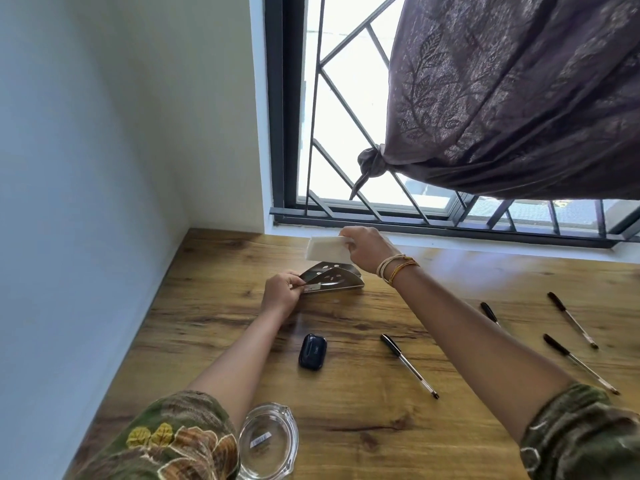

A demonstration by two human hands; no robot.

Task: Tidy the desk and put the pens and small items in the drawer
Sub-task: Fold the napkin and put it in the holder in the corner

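Head view: my left hand [281,292] pinches the metal napkin holder [332,279] steady; my right hand [367,249] grips the napkin stack [326,248] just above it. Step: seating the napkins, probably. Next needs lining them into the slot (pens [408,365] lie on the surface [346,427], drawer unseen).

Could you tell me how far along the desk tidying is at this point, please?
Nothing looks put away yet. In hand: the left hand steadies the metal napkin holder while the right hand holds a stack of white napkins above it. Left: four pens, the dark earbud case and the glass ashtray lie loose on the desk. No drawer is in view.
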